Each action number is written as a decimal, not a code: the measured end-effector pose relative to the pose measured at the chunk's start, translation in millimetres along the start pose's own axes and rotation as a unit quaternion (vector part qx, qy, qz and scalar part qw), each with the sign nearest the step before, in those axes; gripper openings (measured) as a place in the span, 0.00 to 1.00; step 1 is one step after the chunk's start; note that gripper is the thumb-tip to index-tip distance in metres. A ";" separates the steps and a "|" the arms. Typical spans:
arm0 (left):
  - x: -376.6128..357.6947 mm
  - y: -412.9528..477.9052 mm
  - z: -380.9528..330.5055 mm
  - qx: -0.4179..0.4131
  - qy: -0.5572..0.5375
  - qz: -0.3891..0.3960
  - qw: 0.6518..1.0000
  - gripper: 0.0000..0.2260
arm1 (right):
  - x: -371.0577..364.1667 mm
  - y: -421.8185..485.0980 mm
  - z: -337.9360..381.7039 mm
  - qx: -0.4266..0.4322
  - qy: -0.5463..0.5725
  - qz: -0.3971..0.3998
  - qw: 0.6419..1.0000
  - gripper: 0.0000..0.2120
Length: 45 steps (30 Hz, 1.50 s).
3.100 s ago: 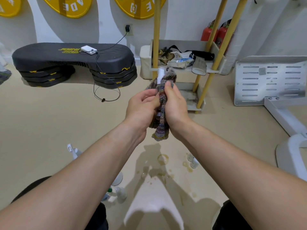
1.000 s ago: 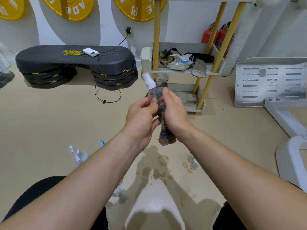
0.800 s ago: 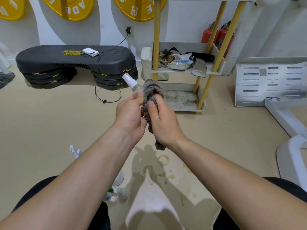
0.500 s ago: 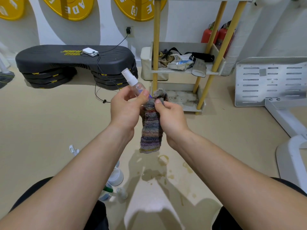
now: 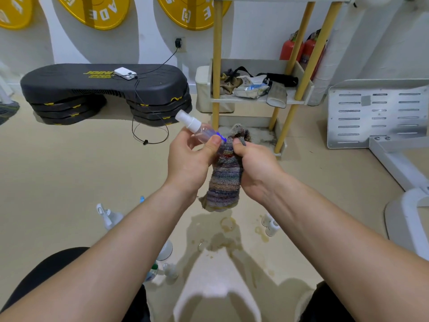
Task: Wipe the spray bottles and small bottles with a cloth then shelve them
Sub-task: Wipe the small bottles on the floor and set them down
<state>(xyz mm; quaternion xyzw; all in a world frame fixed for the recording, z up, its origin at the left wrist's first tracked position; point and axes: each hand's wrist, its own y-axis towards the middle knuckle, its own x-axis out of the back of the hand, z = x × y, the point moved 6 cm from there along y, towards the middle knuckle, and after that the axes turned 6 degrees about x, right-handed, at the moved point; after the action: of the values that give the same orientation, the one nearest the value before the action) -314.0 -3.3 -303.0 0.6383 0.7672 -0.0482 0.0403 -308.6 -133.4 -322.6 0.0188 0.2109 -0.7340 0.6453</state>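
My left hand grips a small clear spray bottle with a white nozzle, tilted so the nozzle points up and left. My right hand holds a striped knitted cloth wrapped over the bottle's lower end, the rest of the cloth hanging down. On the floor below lie more bottles: a clear spray bottle to the left, several small ones partly hidden by my left forearm, and two small white-capped bottles to the right. A shelf unit with yellow posts stands just beyond my hands.
The shelf's middle tier holds rags, packets and a black strap. A black aerobic step stack with a charging device sits at left. Two red fire extinguishers stand behind the shelf. A white metal machine base fills the right. Stains mark the floor.
The bottle has been turned from upright inside the cloth to tilted left with its nozzle exposed. The cloth slid down to the bottle's base and now hangs lower.
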 end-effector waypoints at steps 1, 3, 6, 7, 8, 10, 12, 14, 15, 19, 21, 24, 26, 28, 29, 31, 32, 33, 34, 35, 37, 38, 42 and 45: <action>-0.1 -1.1 -3.3 -0.027 0.041 -0.002 0.999 0.11 | 2.5 0.5 -0.4 -0.003 -0.019 -0.008 1.000 0.10; -1.7 -4.0 -10.4 -0.073 0.117 -0.006 0.990 0.12 | 9.9 1.9 -0.6 -0.011 -0.058 -0.038 0.998 0.09; 3.5 -1.4 -12.8 -0.084 0.129 -0.026 0.988 0.11 | 18.7 2.0 6.8 0.030 -0.130 -0.086 0.987 0.11; 6.7 0.6 -12.9 -0.076 0.116 -0.034 0.990 0.10 | 18.2 -0.3 12.2 0.062 -0.163 -0.096 0.980 0.12; 9.7 2.5 -12.5 -0.057 0.093 -0.041 0.993 0.09 | 16.2 -3.7 17.4 0.100 -0.201 -0.102 0.969 0.13; 15.1 7.6 -6.8 0.014 0.015 -0.046 0.999 0.07 | 6.0 -11.1 19.6 0.180 -0.264 -0.078 0.944 0.15; 13.2 8.7 -1.3 0.089 -0.066 -0.019 0.994 0.08 | -14.1 -23.5 14.0 0.247 -0.288 -0.006 0.925 0.12; 8.9 6.4 2.7 0.133 -0.122 0.010 0.984 0.13 | -25.0 -32.5 14.2 0.292 -0.318 0.029 0.902 0.10; 7.6 5.2 3.0 0.137 -0.127 0.021 0.982 0.12 | -24.4 -30.8 16.5 0.304 -0.344 0.023 0.888 0.10; -0.6 -1.3 -5.1 0.082 -0.031 0.077 0.993 0.05 | -12.1 -6.8 10.2 0.182 -0.337 0.006 0.924 0.23; -2.6 -1.0 -10.1 0.042 0.037 0.099 0.994 0.08 | -8.1 -2.1 4.9 0.104 -0.266 -0.004 0.958 0.24; -2.3 1.4 -14.6 0.021 0.066 0.146 0.987 0.09 | -2.6 -0.5 1.1 -0.050 -0.152 0.043 0.986 0.16; -2.8 0.5 -15.9 0.016 0.049 0.184 0.982 0.09 | -1.9 -7.7 0.4 -0.146 -0.138 0.110 0.973 0.19; -2.7 -0.7 -14.1 0.018 0.049 0.181 0.982 0.09 | 1.0 -8.2 2.1 -0.143 -0.186 0.109 0.966 0.19; -2.4 -1.1 -12.0 0.021 0.061 0.158 0.985 0.09 | 3.4 -6.1 4.4 -0.104 -0.215 0.073 0.968 0.18; -0.7 -2.1 -4.4 0.029 0.081 0.096 0.992 0.08 | 5.6 -5.6 7.9 0.002 -0.231 -0.025 0.973 0.19; 0.3 -3.8 0.4 0.036 0.079 0.067 0.994 0.06 | 4.5 -8.4 8.3 0.054 -0.239 -0.060 0.968 0.21; 1.1 -5.3 4.4 0.044 0.070 0.042 0.996 0.05 | 2.0 -10.6 7.4 0.103 -0.265 -0.080 0.955 0.22; 2.8 -6.7 7.1 0.053 0.058 0.021 0.997 0.04 | -0.5 -12.0 4.8 0.147 -0.300 -0.083 0.939 0.21; 5.9 -7.7 8.3 0.058 0.047 0.001 0.997 0.03 | -3.4 -14.8 2.8 0.185 -0.329 -0.076 0.923 0.19; 20.2 -6.4 8.8 0.053 0.052 -0.048 0.996 0.03 | -9.2 -19.3 -0.1 0.229 -0.373 -0.052 0.898 0.14; 30.6 -4.9 7.4 0.041 0.071 -0.077 0.994 0.04 | -10.8 -18.8 -2.8 0.229 -0.387 -0.044 0.892 0.12; 72.5 -4.1 7.9 0.067 0.136 -0.113 0.982 0.06 | -17.7 -13.7 -19.3 0.164 -0.342 -0.002 0.925 0.12; 99.2 -6.2 18.5 0.102 0.184 -0.117 0.971 0.06 | -27.5 -8.2 -42.8 0.092 -0.361 0.070 0.925 0.15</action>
<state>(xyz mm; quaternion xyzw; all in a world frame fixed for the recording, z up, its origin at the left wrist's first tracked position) -338.1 90.0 -333.5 0.5428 0.8218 -0.0123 -0.1729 -322.2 -92.7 -351.0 -0.1739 -0.1066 -0.6601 0.7230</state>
